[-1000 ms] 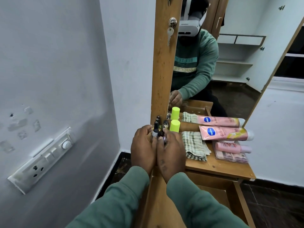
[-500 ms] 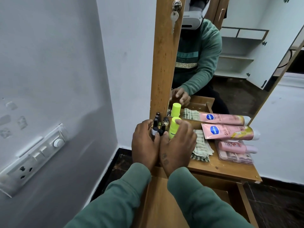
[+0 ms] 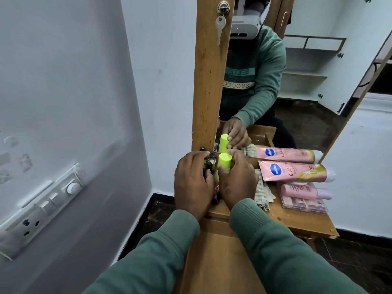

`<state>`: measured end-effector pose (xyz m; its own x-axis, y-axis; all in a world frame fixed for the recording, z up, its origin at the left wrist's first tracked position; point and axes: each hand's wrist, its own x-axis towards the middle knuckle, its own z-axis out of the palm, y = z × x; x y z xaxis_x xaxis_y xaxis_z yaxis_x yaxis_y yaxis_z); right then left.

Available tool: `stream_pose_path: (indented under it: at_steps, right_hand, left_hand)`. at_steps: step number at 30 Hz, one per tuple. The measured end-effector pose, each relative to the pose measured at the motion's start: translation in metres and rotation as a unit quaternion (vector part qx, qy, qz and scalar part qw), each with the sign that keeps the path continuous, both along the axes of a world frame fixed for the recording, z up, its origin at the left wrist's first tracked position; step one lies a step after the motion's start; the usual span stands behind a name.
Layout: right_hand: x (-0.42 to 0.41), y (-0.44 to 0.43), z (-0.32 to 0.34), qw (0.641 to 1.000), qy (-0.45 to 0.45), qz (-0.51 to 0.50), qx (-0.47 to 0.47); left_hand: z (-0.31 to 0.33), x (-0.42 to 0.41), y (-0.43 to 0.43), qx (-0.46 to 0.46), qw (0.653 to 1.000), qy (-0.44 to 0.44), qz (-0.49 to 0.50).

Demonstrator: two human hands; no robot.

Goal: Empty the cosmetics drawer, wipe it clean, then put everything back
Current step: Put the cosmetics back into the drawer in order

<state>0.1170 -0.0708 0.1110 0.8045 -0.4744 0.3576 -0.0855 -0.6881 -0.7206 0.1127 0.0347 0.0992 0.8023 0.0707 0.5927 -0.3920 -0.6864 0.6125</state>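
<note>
**Obscured:** The small dark bottles (image 3: 209,164) are largely covered by both hands, so their number and labels cannot be made out. The sleeves hide much of the wooden surface (image 3: 214,262) beneath them.

**Materials:** The neon-yellow cylinder (image 3: 225,164) is smooth plastic with a flat top. The pink tube (image 3: 294,171) is glossy, and the checked cloth (image 3: 262,194) is woven.

**Hands:** The left hand (image 3: 193,183) and right hand (image 3: 237,184) are close together, side by side. The left fingers curl round the dark bottles. The right thumb and fingers clasp the cylinder. The cloth lies just right of the right hand, and the tube is further right.
</note>
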Motion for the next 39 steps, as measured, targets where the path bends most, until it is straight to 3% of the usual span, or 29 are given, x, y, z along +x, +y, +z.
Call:
stream_pose_path:
  at_steps: [3,7,17,29,34,39]
  right_hand:
    - [-0.004,-0.002,0.008,0.997,-0.028,0.021,0.068]
    - [-0.024,-0.013,0.028,0.991,-0.085,0.046,0.09]
    - [-0.104,-0.039,0.052,0.977,-0.103,0.118,0.145]
    - [-0.179,-0.078,-0.031,0.963,0.062,0.167,0.202]
    - [-0.176,-0.087,-0.074,0.955,0.164,0.149,0.195]
    - [-0.154,-0.091,-0.09,0.947,0.208,0.14,0.203]
  left_hand:
    - [0.003,-0.004,-0.001,0.018,1.0,-0.007,0.0]
    - [0.017,-0.015,-0.003,0.037,0.998,-0.01,-0.041]
    - [0.032,-0.075,-0.028,-0.035,0.987,0.042,-0.149]
    - [-0.041,-0.135,-0.033,-0.062,0.958,0.187,-0.209]
    - [-0.068,-0.131,-0.04,-0.041,0.938,0.267,-0.218]
    - [-0.082,-0.112,-0.047,-0.047,0.921,0.345,-0.174]
